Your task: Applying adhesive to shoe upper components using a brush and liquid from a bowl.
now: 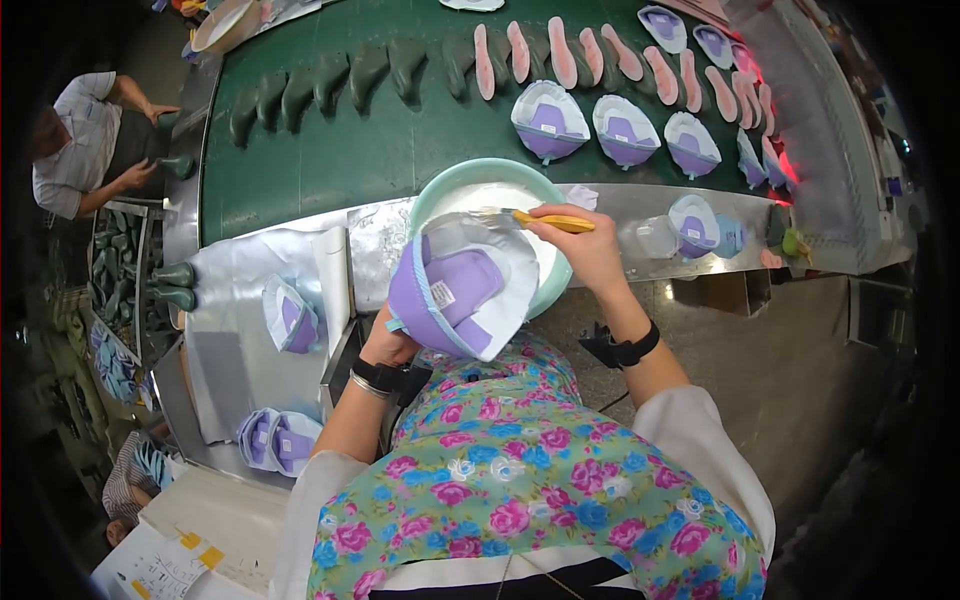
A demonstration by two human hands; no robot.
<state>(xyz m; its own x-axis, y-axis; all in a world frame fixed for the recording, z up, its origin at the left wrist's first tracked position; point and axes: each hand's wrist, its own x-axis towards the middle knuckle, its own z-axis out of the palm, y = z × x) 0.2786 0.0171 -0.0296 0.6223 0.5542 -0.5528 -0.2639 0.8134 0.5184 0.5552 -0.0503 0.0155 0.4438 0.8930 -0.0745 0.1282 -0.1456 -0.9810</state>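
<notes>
My left hand (388, 343) holds a purple and white shoe upper (460, 288) from below, its sole side turned up toward me. My right hand (585, 245) grips a brush with a yellow handle (552, 221); its bristles lie over the upper's white edge. Just behind the upper stands a light green bowl (452, 178) of white glue. Both wrists carry black bands.
A green conveyor belt (320, 160) carries dark green soles, pink insoles (560, 50) and more purple uppers (548, 122). Other uppers lie on the grey worktop (235, 340) at my left. Another person (85, 145) works at the far left.
</notes>
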